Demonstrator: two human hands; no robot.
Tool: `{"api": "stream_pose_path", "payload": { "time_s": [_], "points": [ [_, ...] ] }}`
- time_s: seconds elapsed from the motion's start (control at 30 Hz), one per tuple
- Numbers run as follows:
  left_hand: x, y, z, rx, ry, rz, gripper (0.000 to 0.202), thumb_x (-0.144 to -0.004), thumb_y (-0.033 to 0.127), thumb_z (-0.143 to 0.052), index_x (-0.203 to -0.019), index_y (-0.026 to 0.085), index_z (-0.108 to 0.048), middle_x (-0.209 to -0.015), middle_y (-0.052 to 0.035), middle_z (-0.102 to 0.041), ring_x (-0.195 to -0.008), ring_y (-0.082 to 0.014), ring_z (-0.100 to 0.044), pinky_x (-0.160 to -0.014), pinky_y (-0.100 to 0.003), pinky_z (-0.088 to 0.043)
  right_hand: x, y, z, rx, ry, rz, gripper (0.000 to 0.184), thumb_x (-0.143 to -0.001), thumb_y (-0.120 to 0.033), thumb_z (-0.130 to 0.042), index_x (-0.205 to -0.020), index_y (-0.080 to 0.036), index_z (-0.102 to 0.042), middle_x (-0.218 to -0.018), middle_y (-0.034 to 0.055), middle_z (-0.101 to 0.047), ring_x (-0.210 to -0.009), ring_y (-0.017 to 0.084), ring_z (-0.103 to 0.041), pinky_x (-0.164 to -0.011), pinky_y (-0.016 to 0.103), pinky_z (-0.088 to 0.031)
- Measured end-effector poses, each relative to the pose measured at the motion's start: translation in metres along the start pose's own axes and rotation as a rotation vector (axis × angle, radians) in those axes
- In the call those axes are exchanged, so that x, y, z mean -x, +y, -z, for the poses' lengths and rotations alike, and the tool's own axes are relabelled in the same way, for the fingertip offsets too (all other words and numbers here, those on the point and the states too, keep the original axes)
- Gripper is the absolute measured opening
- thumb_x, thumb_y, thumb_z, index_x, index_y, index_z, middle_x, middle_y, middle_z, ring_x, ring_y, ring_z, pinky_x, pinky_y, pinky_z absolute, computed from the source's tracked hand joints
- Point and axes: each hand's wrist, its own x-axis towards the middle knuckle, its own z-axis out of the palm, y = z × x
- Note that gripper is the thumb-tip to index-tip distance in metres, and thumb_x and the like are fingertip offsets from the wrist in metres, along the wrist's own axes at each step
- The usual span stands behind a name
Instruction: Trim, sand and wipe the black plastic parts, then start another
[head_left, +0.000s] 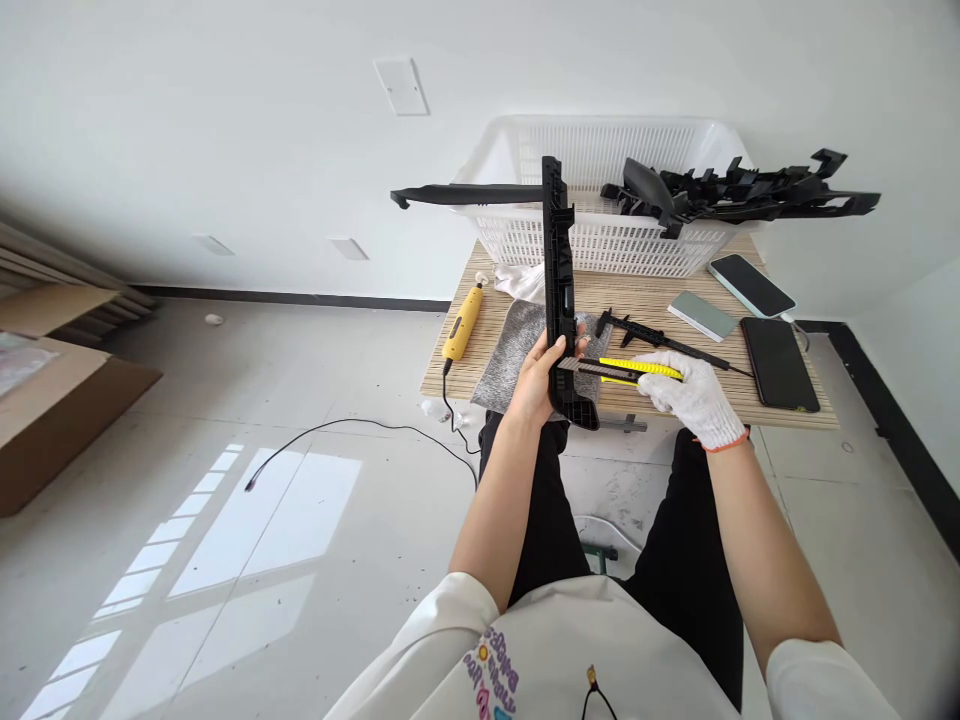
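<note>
A long black plastic trim piece point(559, 270) stands nearly upright above the small table, its curved foot toward me. My bare left hand point(535, 380) is closed around its lower part. On my right hand point(694, 395) is a white knit glove with an orange cuff edge, and its fingers are wrapped round a yellow and black utility knife point(637, 371). The knife's blade is out and points left, against or very close to the lower part of the trim piece; contact is hard to make out. Beneath my left hand lies a grey cloth point(501, 365).
Behind is a white plastic basket point(495, 225) with several black plastic parts point(720, 195) jutting over its rim. On the table point(757, 400) lie a yellow corded tool point(463, 323), a black caliper point(660, 338), a grey-green card-like object point(703, 315) and two phones point(780, 365).
</note>
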Motion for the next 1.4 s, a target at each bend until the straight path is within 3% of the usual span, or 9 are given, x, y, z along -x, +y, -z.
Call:
{"api": "stream_pose_path", "payload": {
  "time_s": [0.2,0.43,0.57,0.7,0.93,1.17,1.3,1.4],
  "points": [
    [-0.004,-0.001,0.001,0.073,0.031,0.043,0.030,-0.104,0.039,-0.061,-0.109,0.015,-0.079,-0.112,-0.0084,-0.080,-0.084,-0.0118,-0.074,-0.072,-0.020,-0.058,0.001,-0.001,-0.002,0.038,-0.026,-0.016,0.047,-0.077,-0.039,-0.082,-0.118,-0.017,-0.077,-0.069,-0.0006,-0.063,-0.050,0.008,-0.045,-0.044,0.022,-0.036],
    [-0.005,0.004,-0.004,0.148,0.058,0.119,0.044,-0.112,0.034,-0.039,-0.105,0.015,-0.078,-0.109,-0.0082,-0.081,-0.082,-0.0120,-0.075,-0.074,-0.020,-0.059,0.001,-0.002,-0.005,0.072,0.018,0.018,0.050,-0.079,-0.040,-0.080,-0.122,-0.016,-0.077,-0.073,0.0005,-0.065,-0.052,0.008,-0.046,-0.046,0.023,-0.039],
    [-0.004,0.006,-0.006,0.179,0.073,0.129,0.040,-0.111,0.033,-0.042,-0.105,0.013,-0.077,-0.109,-0.0094,-0.081,-0.083,-0.0130,-0.075,-0.075,-0.021,-0.060,0.001,-0.002,-0.005,0.084,-0.011,0.053,0.050,-0.077,-0.041,-0.083,-0.121,-0.018,-0.079,-0.088,0.0047,-0.071,-0.056,0.007,-0.049,-0.048,0.023,-0.043],
    [-0.005,0.004,-0.004,0.179,0.080,0.134,0.036,-0.109,0.034,-0.047,-0.107,0.014,-0.076,-0.111,-0.0097,-0.080,-0.085,-0.0137,-0.076,-0.075,-0.022,-0.060,0.000,-0.001,-0.005,0.032,0.015,0.059,0.052,-0.075,-0.040,-0.086,-0.122,-0.021,-0.080,-0.079,0.0016,-0.067,-0.055,0.007,-0.047,-0.048,0.023,-0.041],
    [-0.003,0.005,-0.006,0.193,0.103,0.142,0.036,-0.109,0.032,-0.046,-0.117,0.013,-0.075,-0.111,-0.0100,-0.080,-0.087,-0.0145,-0.076,-0.076,-0.023,-0.060,0.000,-0.004,-0.009,0.021,0.011,0.022,0.055,-0.074,-0.041,-0.087,-0.124,-0.019,-0.080,-0.083,0.0031,-0.070,-0.055,0.007,-0.046,-0.048,0.024,-0.040],
    [-0.004,0.004,-0.004,0.205,0.062,0.126,0.039,-0.111,0.031,-0.043,-0.108,0.011,-0.076,-0.111,-0.0105,-0.080,-0.085,-0.0134,-0.076,-0.076,-0.021,-0.060,0.000,-0.007,-0.010,-0.012,-0.003,0.009,0.057,-0.072,-0.039,-0.087,-0.124,-0.017,-0.079,-0.072,0.0004,-0.065,-0.054,0.008,-0.044,-0.047,0.024,-0.037],
    [-0.004,0.004,-0.004,0.209,0.065,0.132,0.040,-0.111,0.031,-0.042,-0.106,0.012,-0.077,-0.110,-0.0092,-0.081,-0.088,-0.0137,-0.077,-0.075,-0.021,-0.060,0.000,-0.007,-0.010,-0.013,0.039,0.024,0.055,-0.073,-0.038,-0.086,-0.124,-0.018,-0.079,-0.072,-0.0002,-0.064,-0.055,0.007,-0.044,-0.048,0.024,-0.038],
    [-0.003,0.004,-0.004,0.198,0.066,0.123,0.039,-0.111,0.031,-0.042,-0.106,0.012,-0.077,-0.111,-0.0089,-0.081,-0.086,-0.0133,-0.076,-0.076,-0.021,-0.061,0.001,-0.006,-0.010,0.007,0.000,0.018,0.056,-0.072,-0.038,-0.087,-0.123,-0.017,-0.080,-0.076,0.0011,-0.066,-0.055,0.007,-0.045,-0.049,0.024,-0.039]
  ]
}}
